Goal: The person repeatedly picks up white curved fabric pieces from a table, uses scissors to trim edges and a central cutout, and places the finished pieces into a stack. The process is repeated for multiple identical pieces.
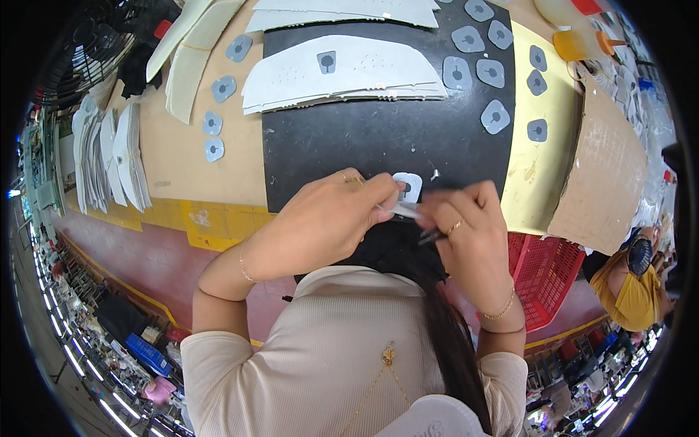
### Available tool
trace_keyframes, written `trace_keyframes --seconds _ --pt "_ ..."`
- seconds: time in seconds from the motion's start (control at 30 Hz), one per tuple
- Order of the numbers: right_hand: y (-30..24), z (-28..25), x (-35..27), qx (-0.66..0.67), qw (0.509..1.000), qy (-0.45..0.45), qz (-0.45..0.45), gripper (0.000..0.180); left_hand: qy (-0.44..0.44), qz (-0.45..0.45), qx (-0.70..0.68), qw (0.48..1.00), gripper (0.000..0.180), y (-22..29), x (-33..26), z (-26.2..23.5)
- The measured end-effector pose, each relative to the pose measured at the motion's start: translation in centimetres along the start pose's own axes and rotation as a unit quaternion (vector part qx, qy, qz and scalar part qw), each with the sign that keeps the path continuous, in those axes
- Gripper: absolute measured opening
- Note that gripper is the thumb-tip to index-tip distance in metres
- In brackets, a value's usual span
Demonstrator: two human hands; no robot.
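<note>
Grey script (439, 429), looped like handwriting and partly cut off by the frame's lower edge, runs across a rounded white piece (431, 410) at five o'clock, too incomplete to read in full.

Panels (386, 71) lie on matting (349, 135) beyond the left hand (331, 211).
</note>
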State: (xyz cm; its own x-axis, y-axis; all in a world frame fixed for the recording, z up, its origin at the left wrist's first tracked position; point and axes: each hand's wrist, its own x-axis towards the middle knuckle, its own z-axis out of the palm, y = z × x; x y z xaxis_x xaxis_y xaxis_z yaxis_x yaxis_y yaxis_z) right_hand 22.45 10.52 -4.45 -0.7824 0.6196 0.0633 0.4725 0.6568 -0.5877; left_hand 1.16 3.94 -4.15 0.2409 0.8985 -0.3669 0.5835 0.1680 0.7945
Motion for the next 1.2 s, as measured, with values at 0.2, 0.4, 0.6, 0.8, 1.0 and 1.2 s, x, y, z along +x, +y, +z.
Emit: trace_keyframes --seconds 0.2,0.4,0.6,0.8,1.0,1.2 --pt "-1.2 -1.6 -1.5 0.116 0.986 -0.121 0.019 0.033 -0.026 0.129 0.058 0.99 0.026 -0.6 -0.8 -0.3" --pt "-0.3 -0.2 -1.8 0.195 0.975 -0.062 0.085 0.018 0.013 0.071 -0.02 0.997 0.033 -1.0 -1.2 0.6" --pt "-0.2 -0.1 -1.8 0.177 0.977 -0.093 0.073 0.018 0.046 0.071 0.079 0.993 0.024 -1.6 -1.9 1.6" --pt "-0.1 -0.6 -2.1 0.194 0.954 -0.145 0.177 0.021 0.037 0.024 -0.065 0.997 0.015 -2.1 -2.8 2.0" --pt "0.6 -0.3 -2.5 0.247 0.95 -0.056 0.182 0.016 0.027 -0.047 -0.199 0.979 0.009 -1.2 -3.0 1.6" --pt "1.5 -0.6 -1.3 0.253 0.949 -0.085 0.17 0.015 0.019 -0.035 -0.243 0.969 0.01 -1.5 -3.1 2.6"
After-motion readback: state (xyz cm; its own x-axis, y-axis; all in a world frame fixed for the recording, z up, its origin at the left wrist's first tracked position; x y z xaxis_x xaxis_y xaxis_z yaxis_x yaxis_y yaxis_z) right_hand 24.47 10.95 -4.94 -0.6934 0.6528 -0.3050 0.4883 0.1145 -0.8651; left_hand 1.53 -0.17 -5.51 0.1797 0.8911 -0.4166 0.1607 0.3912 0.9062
